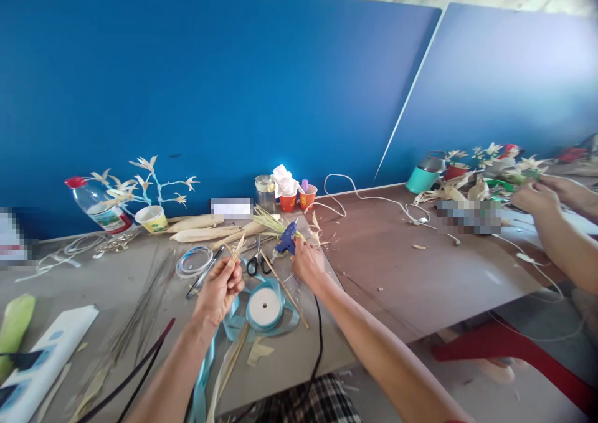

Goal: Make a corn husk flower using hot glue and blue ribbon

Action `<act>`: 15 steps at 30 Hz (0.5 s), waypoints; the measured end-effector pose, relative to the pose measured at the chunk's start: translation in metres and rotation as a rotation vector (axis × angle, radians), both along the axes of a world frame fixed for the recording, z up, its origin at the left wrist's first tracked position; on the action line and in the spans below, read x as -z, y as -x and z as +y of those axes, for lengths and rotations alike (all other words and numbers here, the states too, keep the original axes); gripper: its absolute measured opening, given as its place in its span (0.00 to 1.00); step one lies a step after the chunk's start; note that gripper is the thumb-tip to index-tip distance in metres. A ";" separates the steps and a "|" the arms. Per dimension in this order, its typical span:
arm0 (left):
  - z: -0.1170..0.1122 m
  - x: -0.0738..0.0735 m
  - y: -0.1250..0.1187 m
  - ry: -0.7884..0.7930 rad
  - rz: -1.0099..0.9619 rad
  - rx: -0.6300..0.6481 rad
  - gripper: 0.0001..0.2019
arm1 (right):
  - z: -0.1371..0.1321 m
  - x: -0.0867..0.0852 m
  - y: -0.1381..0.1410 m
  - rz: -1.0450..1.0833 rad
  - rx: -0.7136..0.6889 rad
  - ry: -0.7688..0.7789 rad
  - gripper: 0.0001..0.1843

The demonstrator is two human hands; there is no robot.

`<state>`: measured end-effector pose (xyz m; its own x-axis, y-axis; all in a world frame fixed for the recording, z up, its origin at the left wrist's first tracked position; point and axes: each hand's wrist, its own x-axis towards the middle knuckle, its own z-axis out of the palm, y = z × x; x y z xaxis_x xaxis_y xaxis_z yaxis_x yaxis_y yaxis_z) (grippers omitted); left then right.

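Note:
My left hand (pixel 223 289) pinches a small pale flower of dried husk (pixel 238 248), its petals pointing up above the fingertips. My right hand (pixel 307 262) is closed around a blue glue gun (pixel 286 238), whose black cord runs down toward the table's front edge. Between the hands lie black-handled scissors (pixel 256 262). Nearer to me, a spool of light blue ribbon (pixel 264 306) rests flat with loose loops about it. A thin straw-coloured stick (pixel 287 292) slants beside the spool. Behind the glue gun is a bunch of greenish stalks (pixel 271 222).
Dried husks (pixel 200 233), a husk-flower branch in a yellow cup (pixel 152 218), a plastic bottle (pixel 105 208) and orange paper cups (pixel 288 202) line the blue partition. A white power strip (pixel 51 354) lies at left. At right, a co-worker's hands (pixel 537 195) work near a teal container (pixel 423 175).

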<state>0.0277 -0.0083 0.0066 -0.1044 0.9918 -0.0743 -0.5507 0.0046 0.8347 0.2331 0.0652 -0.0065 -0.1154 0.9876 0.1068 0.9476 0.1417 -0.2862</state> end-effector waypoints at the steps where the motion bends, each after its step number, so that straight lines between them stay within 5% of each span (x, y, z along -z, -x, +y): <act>1: 0.000 0.000 0.000 0.000 0.003 -0.003 0.10 | 0.000 -0.001 -0.001 0.019 -0.008 -0.012 0.19; 8: 0.002 0.002 0.003 0.030 -0.001 -0.037 0.11 | -0.008 -0.022 -0.016 0.568 -0.125 -0.131 0.22; 15: 0.001 -0.001 0.003 0.019 -0.065 -0.021 0.10 | -0.014 -0.044 -0.023 1.095 -0.297 0.035 0.19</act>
<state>0.0251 -0.0076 0.0075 -0.1195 0.9878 -0.1000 -0.6037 0.0077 0.7972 0.2564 0.0507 0.0373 -0.2072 0.9410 0.2677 0.1150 0.2951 -0.9485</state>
